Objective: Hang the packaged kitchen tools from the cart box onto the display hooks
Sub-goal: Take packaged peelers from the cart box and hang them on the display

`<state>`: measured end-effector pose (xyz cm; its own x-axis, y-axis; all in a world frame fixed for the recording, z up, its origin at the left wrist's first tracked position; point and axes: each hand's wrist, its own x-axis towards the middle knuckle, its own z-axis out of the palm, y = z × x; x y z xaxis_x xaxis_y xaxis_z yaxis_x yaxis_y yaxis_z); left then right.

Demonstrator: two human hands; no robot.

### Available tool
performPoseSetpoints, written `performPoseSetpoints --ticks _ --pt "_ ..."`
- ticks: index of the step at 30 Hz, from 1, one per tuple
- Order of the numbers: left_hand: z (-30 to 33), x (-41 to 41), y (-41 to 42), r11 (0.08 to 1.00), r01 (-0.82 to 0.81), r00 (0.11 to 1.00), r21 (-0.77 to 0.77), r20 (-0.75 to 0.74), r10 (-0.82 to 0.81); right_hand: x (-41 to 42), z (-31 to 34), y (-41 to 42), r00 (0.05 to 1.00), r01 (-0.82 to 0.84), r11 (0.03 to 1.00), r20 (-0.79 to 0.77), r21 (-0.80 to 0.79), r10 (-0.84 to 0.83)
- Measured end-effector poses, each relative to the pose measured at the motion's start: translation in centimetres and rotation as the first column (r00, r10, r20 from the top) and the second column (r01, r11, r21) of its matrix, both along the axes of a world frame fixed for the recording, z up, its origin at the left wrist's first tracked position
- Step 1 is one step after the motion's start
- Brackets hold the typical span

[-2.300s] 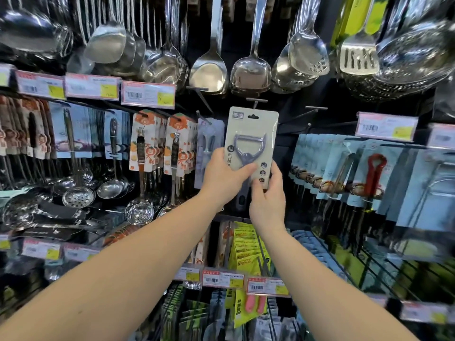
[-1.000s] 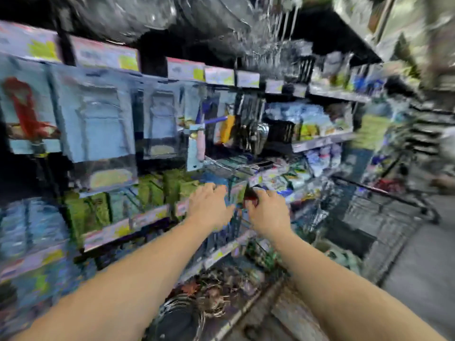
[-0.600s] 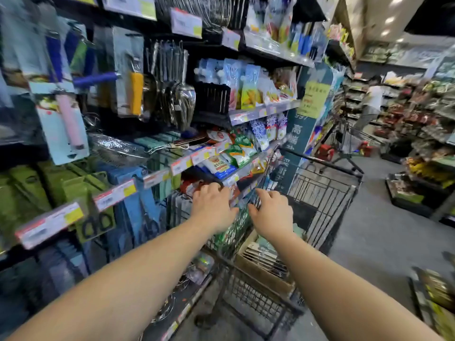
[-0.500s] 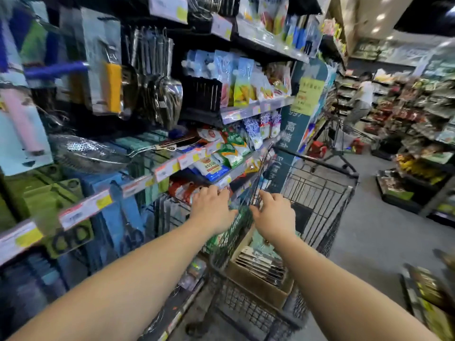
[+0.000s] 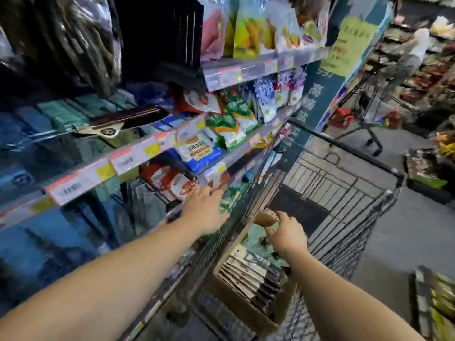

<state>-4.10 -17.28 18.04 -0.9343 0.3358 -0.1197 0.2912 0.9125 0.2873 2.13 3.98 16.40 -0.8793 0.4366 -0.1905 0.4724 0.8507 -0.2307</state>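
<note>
Carded packs [image 5: 248, 274] stacked edge-on (blurred) in box [image 5: 251, 313].

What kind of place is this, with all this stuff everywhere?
Most likely a supermarket aisle. Long shelves with price-tag strips hold bagged goods, and a black wire shopping cart carries a brown cardboard box of packaged items.

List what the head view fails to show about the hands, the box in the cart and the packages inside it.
- Packaged tools: motion blur; tool type unreadable.
- Right hand: fingertips blurred over the box; contact with a package unclear.
- Left hand: contact with the cart wall uncertain.
- Box's near end: hidden by the right forearm.
</note>
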Motion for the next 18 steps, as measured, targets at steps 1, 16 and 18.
performPoseSetpoints --ticks 1,16,18 --pt "-1.3 -0.6 0.8 0.999 -0.033 0.999 0.001 0.018 0.033 -1.2 -1.5 1.1 0.999 -0.033 0.999 0.036 -0.006 0.033" --pt "-19.0 1.8 13.0 0.902 -0.427 0.901 -0.064 -0.119 0.418 -7.0 -24.3 13.8 0.760 -0.267 0.924 0.530 -0.274 0.377" --pt "-20.7 2.6 14.4 0.913 -0.403 0.910 -0.063 -0.132 0.392 -6.5 -26.6 14.3 0.736 -0.263 0.918 0.553 -0.297 0.390"
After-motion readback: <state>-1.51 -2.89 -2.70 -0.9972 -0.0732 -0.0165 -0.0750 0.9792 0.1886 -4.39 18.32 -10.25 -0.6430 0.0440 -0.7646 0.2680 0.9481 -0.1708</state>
